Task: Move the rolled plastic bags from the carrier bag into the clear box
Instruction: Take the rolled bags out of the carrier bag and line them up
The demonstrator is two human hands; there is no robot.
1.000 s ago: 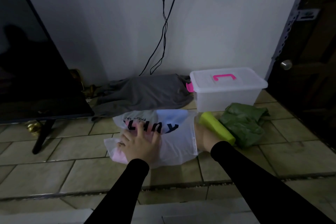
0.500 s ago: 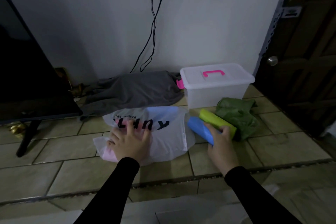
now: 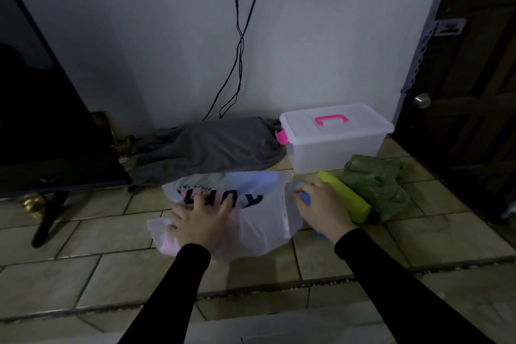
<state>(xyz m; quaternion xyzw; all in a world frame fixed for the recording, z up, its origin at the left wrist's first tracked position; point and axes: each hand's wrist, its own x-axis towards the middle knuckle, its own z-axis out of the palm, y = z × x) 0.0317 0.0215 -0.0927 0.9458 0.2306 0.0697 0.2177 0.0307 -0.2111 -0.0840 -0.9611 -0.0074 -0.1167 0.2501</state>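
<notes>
A white carrier bag (image 3: 257, 220) with black lettering lies on the tiled floor, pink and blue shapes showing through it. My left hand (image 3: 201, 220) presses flat on its left part. My right hand (image 3: 321, 209) grips a blue roll (image 3: 303, 195) just right of the bag's mouth; the hand hides most of it. A yellow-green roll (image 3: 346, 195) lies on the floor right beside that hand. The clear box (image 3: 335, 145) with a pink handle stands behind against the wall, its lid on.
A crumpled green plastic bag (image 3: 377, 184) lies right of the yellow-green roll. Grey cloth (image 3: 206, 148) is heaped by the wall. A dark TV (image 3: 42, 120) on a stand fills the left. A dark door (image 3: 474, 92) is at the right. Cables hang down the wall.
My right hand drew a blue roll out of the bag's mouth and now holds it on the floor beside the yellow-green roll. The left hand stayed pressed on the bag.
</notes>
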